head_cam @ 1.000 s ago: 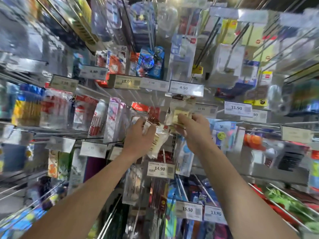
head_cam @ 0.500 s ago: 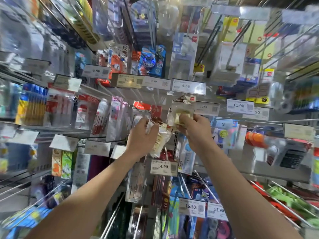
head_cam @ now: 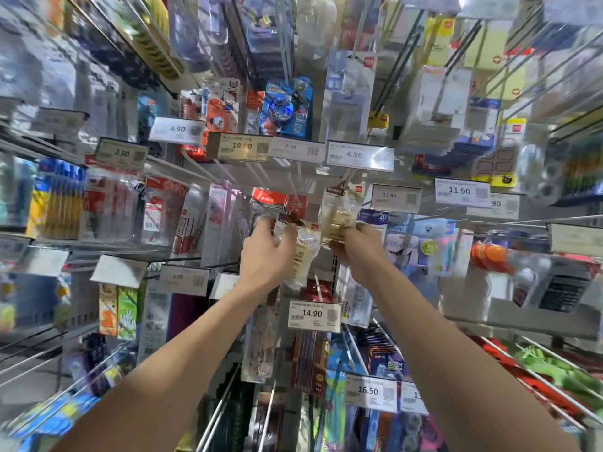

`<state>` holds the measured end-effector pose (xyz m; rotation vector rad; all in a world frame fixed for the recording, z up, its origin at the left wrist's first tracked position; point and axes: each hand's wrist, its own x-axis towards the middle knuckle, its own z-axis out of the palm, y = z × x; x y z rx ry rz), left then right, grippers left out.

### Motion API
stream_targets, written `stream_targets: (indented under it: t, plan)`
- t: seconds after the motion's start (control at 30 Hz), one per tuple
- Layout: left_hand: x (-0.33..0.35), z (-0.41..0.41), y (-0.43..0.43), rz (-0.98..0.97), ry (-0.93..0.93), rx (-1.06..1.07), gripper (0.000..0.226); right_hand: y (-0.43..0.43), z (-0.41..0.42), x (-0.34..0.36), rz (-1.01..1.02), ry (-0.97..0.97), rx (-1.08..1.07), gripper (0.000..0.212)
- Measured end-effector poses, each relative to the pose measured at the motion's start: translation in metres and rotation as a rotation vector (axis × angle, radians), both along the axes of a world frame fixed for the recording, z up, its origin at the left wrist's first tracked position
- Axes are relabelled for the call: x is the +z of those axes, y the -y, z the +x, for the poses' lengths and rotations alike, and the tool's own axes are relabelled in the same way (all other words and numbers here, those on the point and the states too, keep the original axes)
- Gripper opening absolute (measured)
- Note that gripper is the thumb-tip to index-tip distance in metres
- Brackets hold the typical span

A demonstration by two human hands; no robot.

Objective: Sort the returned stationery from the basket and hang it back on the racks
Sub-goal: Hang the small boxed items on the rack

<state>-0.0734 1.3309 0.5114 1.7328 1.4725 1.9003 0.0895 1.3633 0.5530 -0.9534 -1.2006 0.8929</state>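
Note:
Both arms reach up to the middle of a wall of peg racks. My right hand [head_cam: 355, 247] pinches the bottom of a clear packet with cream contents and a brown header [head_cam: 337, 212], which hangs just under the 4.50 price tag [head_cam: 359, 155]. My left hand [head_cam: 266, 256] grips several similar clear packets [head_cam: 301, 247] bunched together, tilted, just left of that packet. The basket is out of view.
Metal peg hooks jut toward me on all sides, loaded with packaged stationery. Price tags 18.90 [head_cam: 241, 146], 12.90 [head_cam: 394, 198] and 14.90 [head_cam: 313, 314] hang around my hands. Red packets [head_cam: 270, 200] hang behind my left hand. A calculator pack [head_cam: 561, 290] sits at right.
My right hand has raised the cream packet slightly toward the hook under the 4.50 tag. My left hand keeps its bunch of packets in almost the same place.

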Motion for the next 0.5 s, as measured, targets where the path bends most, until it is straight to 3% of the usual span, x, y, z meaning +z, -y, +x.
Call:
stream_targets:
  t: [0.13, 0.5]
  plan:
    - [-0.001, 0.0, 0.001, -0.013, -0.039, -0.008, 0.029, -0.031, 0.006, -0.005, -0.077, -0.045, -0.025, 0.004]
    - [-0.003, -0.001, 0.0, -0.054, -0.104, 0.014, 0.04, -0.033, 0.006, -0.037, -0.151, -0.035, -0.052, 0.026]
